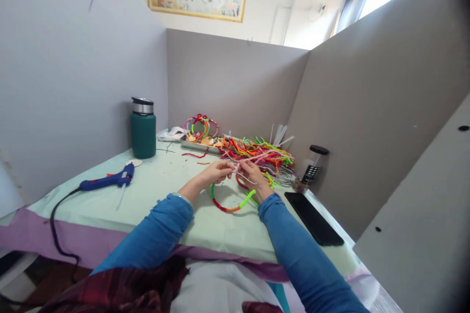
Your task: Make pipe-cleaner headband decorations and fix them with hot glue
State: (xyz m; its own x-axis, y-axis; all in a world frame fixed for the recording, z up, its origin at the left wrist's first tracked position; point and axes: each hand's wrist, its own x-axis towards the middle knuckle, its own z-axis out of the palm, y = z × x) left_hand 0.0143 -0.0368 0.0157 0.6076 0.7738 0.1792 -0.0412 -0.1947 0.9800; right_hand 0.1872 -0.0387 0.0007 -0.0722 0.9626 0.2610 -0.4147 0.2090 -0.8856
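Hands [237, 174] pinching pink strand [237, 168] above colorful ring [228, 209].

Bright window glare upper right; edges stretched.

Two bare hands in blue sleeves meet above a desk [165, 220] covered in pale green cloth. The fingers of the left hand [219, 171] and right hand [253, 176] pinch a thin pink-and-white strand [242, 174]. Below them lies a curved fuzzy ring piece in green, red, orange and yellow [225, 209]. Behind is a heap of multicoloured fuzzy stems [257, 150]. To the left are a blue glue gun [106, 182] and a dark green bottle [143, 136]; to the right, a black phone [314, 218].
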